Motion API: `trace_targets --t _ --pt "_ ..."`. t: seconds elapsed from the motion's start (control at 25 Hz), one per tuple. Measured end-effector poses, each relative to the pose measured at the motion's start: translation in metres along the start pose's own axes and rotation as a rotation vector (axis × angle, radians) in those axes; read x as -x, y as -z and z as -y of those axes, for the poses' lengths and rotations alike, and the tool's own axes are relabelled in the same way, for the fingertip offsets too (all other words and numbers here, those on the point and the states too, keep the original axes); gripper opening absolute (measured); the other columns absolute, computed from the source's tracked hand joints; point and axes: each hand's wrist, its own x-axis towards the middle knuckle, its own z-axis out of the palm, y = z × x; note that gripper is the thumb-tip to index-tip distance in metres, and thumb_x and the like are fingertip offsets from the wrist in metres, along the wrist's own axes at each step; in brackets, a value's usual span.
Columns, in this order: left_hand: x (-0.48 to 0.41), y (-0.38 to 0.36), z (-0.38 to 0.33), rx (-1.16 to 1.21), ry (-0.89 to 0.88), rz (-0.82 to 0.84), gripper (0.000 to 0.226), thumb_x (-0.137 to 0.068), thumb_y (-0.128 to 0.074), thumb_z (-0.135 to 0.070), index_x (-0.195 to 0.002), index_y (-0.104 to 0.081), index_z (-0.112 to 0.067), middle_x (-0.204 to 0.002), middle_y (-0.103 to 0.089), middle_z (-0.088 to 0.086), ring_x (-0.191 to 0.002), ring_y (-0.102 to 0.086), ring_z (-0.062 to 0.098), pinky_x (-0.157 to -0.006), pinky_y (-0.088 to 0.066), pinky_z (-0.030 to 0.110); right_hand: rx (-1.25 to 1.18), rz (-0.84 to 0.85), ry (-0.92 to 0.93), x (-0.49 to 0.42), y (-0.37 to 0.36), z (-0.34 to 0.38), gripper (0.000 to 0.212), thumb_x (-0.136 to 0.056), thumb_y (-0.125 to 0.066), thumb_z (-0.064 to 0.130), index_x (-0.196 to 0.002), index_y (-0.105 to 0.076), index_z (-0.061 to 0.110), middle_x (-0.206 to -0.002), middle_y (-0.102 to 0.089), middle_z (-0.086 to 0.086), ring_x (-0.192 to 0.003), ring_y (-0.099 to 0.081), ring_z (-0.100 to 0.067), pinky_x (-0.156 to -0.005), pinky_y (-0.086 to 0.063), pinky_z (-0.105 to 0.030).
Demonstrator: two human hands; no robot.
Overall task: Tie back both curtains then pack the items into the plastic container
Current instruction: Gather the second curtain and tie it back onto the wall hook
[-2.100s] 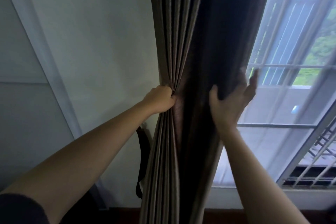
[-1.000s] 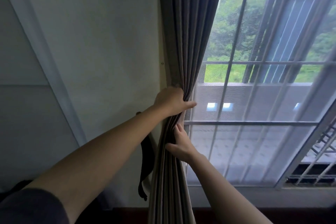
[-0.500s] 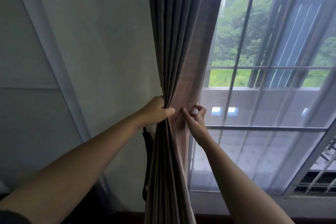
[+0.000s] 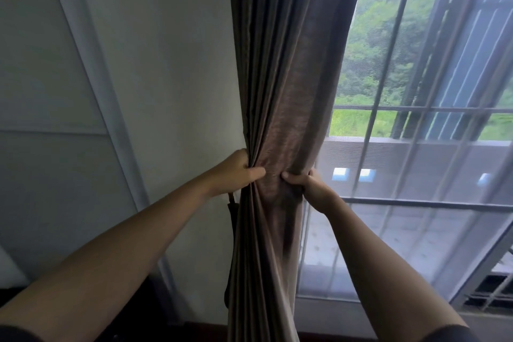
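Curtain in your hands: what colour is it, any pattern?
The curtain is plain grey-brown, no pattern, seen best in the head view.

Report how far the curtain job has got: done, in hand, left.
Done: the brown pleated fabric curtain is gathered beside the white wall, leaving the barred window uncovered. In hand: the left hand and right hand grip the bunch at mid-height. Left: the dark strap hanging by the wall is not round the curtain; the second curtain and plastic container are out of view.
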Motion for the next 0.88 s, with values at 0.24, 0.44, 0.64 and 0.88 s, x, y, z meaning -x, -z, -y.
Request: trace_targets --t 0.24,0.44,0.64,0.88 --pt "0.005 0.003 0.007 -0.035 0.02 -0.097 0.027 -0.082 -0.049 -0.018 -0.1 -0.065 -0.005 -0.102 -0.068 0.01 -0.093 -0.064 0.018 -0.083 -0.051 0.027 0.255 -0.318 0.212 0.014 -0.013 -0.014 0.024 -0.07 -0.082 0.017 -0.089 -0.068 0.018 -0.088 -0.073 0.003 -0.082 -0.069 -0.007 -0.073 -0.057 -0.025" --pt "-0.007 -0.001 -0.003 -0.158 0.061 -0.185 0.031 -0.092 -0.045 -0.012 -0.123 -0.05 -0.015 -0.108 -0.061 0.002 -0.093 -0.057 0.012 -0.069 -0.042 0.008 0.249 -0.277 0.086 0.003 -0.013 -0.006 0.023 -0.076 -0.076 0.019 -0.095 -0.069 0.007 -0.092 -0.073 -0.007 -0.084 -0.069 -0.017 -0.076 -0.057 -0.033" --pt "0.007 -0.038 -0.029 -0.152 0.07 -0.244 0.059 -0.093 -0.045 -0.016 -0.146 -0.019 -0.02 -0.122 -0.059 0.006 -0.103 -0.06 0.022 -0.088 -0.047 0.027 0.152 -0.196 0.099 0.024 -0.004 -0.001 0.014 -0.081 -0.07 0.008 -0.094 -0.068 0.005 -0.087 -0.072 -0.007 -0.079 -0.07 -0.014 -0.068 -0.055 -0.022" --pt "0.009 -0.057 -0.045 -0.23 0.115 -0.27 0.043 -0.095 -0.043 -0.016 -0.136 -0.035 -0.006 -0.09 -0.061 0.003 -0.071 -0.057 0.015 -0.062 -0.044 0.018 0.15 -0.142 0.077 0.035 0.014 0.004 0.013 -0.081 -0.07 0.008 -0.094 -0.07 0.008 -0.086 -0.074 -0.002 -0.082 -0.07 -0.015 -0.069 -0.054 -0.021"
